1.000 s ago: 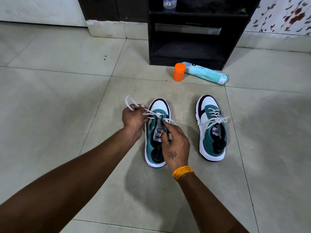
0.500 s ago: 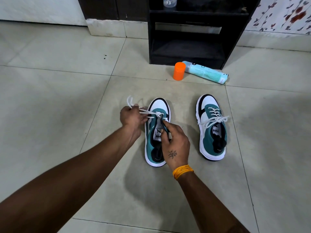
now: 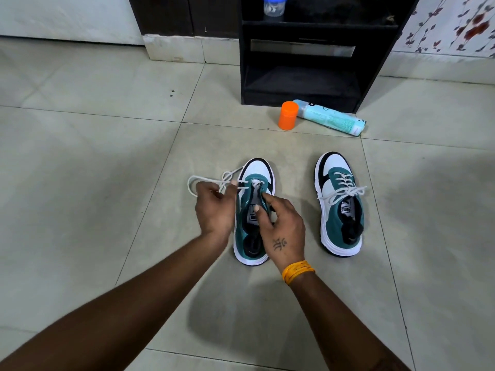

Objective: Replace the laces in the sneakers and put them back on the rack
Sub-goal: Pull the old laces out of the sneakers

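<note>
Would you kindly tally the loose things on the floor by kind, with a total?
Teal-and-white sneakers: 2, left one, right one
Orange plastic cap: 1
Pale-teal spray can lying on its side: 1
Total: 4

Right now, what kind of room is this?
Probably a room at home, perhaps near the entrance: a pale tiled floor, a black shoe rack against a flower-patterned wall, and two sneakers on the floor.
</note>
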The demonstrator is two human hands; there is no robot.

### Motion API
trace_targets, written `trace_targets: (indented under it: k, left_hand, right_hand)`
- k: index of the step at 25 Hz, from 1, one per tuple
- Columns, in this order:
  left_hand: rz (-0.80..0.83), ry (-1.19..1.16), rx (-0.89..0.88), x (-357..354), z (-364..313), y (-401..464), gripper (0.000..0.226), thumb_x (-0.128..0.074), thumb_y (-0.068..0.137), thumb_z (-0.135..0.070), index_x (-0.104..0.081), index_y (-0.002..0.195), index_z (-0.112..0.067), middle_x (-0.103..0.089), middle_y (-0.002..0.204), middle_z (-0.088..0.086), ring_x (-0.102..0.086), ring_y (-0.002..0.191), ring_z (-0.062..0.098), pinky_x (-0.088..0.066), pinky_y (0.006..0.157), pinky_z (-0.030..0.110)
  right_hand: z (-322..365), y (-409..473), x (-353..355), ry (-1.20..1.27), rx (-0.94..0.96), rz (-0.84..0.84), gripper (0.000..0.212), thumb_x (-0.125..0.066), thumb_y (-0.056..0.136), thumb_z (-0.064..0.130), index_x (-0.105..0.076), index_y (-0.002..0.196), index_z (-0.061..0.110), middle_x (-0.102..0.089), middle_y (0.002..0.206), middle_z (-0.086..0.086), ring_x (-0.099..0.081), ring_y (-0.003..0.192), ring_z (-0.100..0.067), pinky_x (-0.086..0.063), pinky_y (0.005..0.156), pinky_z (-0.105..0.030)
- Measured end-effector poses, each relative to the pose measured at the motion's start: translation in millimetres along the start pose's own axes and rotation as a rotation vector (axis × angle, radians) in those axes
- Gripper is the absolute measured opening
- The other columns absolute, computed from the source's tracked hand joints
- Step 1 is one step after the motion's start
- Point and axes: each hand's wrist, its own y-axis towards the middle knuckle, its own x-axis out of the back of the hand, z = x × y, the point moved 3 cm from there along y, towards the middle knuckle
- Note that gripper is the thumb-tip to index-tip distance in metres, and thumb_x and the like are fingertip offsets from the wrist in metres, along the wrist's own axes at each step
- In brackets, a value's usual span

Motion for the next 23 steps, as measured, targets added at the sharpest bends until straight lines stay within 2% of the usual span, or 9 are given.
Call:
trace_targets:
  k: [2, 4, 7, 9, 12, 15, 19, 21, 23]
  left_hand:
    - [0.126, 0.077, -0.248, 0.0, -1.0, -19.1, 0.03, -0.074, 0.089, -0.047, -0.06, 0.088, -0.021, -0.067, 0.081, -0.007, -0.066, 0.079, 0.011, -0.049, 0.071, 0.029]
    - [0.2, 0.162, -0.41, 1.4, 4.5, -23.3, 0.029, -0.069, 0.09, -0.051, -0.059, 0.082, -0.025, -0.066, 0.08, -0.008, -0.066, 0.079, 0.01, -0.052, 0.07, 0.031]
    - [0.203, 0.296, -0.537, 2.8, 7.6, -20.7, 0.027, -0.063, 0.095, -0.047, -0.056, 0.086, -0.023, -0.062, 0.083, -0.009, -0.064, 0.08, 0.015, -0.051, 0.069, 0.036]
    - [0.175, 0.363, -0.616, 2.2, 9.2, -23.0, 0.024, -0.056, 0.102, -0.04, -0.051, 0.09, -0.019, -0.06, 0.085, -0.004, -0.061, 0.078, 0.021, -0.048, 0.066, 0.04]
    - [0.133, 0.397, -0.641, 1.7, 10.1, -27.9, 0.021, -0.046, 0.108, -0.031, -0.045, 0.092, -0.017, -0.057, 0.083, 0.005, -0.054, 0.074, 0.028, -0.042, 0.061, 0.041]
    - [0.134, 0.412, -0.64, 0.6, 8.9, -28.5, 0.02, -0.042, 0.109, -0.029, -0.043, 0.093, -0.016, -0.057, 0.083, 0.007, -0.052, 0.072, 0.028, -0.036, 0.061, 0.036]
    - [0.133, 0.419, -0.63, 0.5, 9.8, -29.0, 0.02, -0.042, 0.109, -0.028, -0.046, 0.095, -0.014, -0.058, 0.086, 0.007, -0.052, 0.073, 0.026, -0.037, 0.061, 0.036]
    - [0.135, 0.416, -0.615, 0.0, 10.6, -29.0, 0.018, -0.044, 0.109, -0.026, -0.045, 0.094, -0.015, -0.059, 0.086, 0.007, -0.053, 0.074, 0.028, -0.037, 0.061, 0.036]
    - [0.135, 0.401, -0.594, 0.7, 9.9, -29.6, 0.018, -0.045, 0.109, -0.027, -0.041, 0.093, -0.019, -0.059, 0.085, 0.007, -0.054, 0.074, 0.029, -0.037, 0.062, 0.037]
  right_hand:
    - [0.3, 6.7, 2.6, -0.019, -0.008, 0.04, 0.034, -0.062, 0.096, 0.046, -0.073, 0.12, 0.024, -0.071, 0.112, 0.003, -0.068, 0.102, -0.016, -0.055, 0.088, -0.034]
    - [-2.0, 20.1, 3.9, -0.082, -0.008, 0.089, 0.036, -0.053, 0.096, 0.05, -0.073, 0.111, 0.025, -0.073, 0.104, 0.003, -0.069, 0.093, -0.018, -0.056, 0.082, -0.038]
    - [0.5, 45.4, 6.9, -0.186, 0.055, 0.148, 0.029, -0.051, 0.094, 0.042, -0.072, 0.102, 0.022, -0.076, 0.093, -0.003, -0.07, 0.086, -0.028, -0.056, 0.075, -0.042]
    - [8.2, 62.9, 10.3, -0.291, 0.12, 0.205, 0.025, -0.054, 0.096, 0.034, -0.071, 0.111, 0.023, -0.077, 0.095, -0.007, -0.07, 0.09, -0.034, -0.056, 0.076, -0.042]
    - [19.6, 86.4, 10.8, -0.382, 0.196, 0.342, 0.028, -0.058, 0.098, 0.029, -0.071, 0.122, 0.026, -0.077, 0.104, -0.008, -0.068, 0.1, -0.035, -0.054, 0.08, -0.038]
    - [27.6, 95.7, 3.5, -0.555, 0.286, 0.464, 0.024, -0.056, 0.096, 0.03, -0.073, 0.113, 0.023, -0.074, 0.104, -0.009, -0.066, 0.1, -0.035, -0.051, 0.076, -0.037]
    - [40.9, 93.7, -5.5, -0.714, 0.414, 0.482, 0.022, -0.055, 0.093, 0.026, -0.067, 0.108, 0.016, -0.068, 0.107, -0.011, -0.064, 0.098, -0.038, -0.04, 0.069, -0.035]
    - [40.2, 94.5, -8.0, -0.758, 0.364, 0.45, 0.022, -0.053, 0.095, 0.024, -0.061, 0.11, 0.011, -0.068, 0.11, -0.014, -0.065, 0.099, -0.041, -0.038, 0.068, -0.036]
    - [24.9, 97.4, -2.7, -0.659, 0.156, 0.345, 0.021, -0.048, 0.098, 0.023, -0.056, 0.11, 0.007, -0.069, 0.108, -0.018, -0.066, 0.098, -0.043, -0.038, 0.069, -0.038]
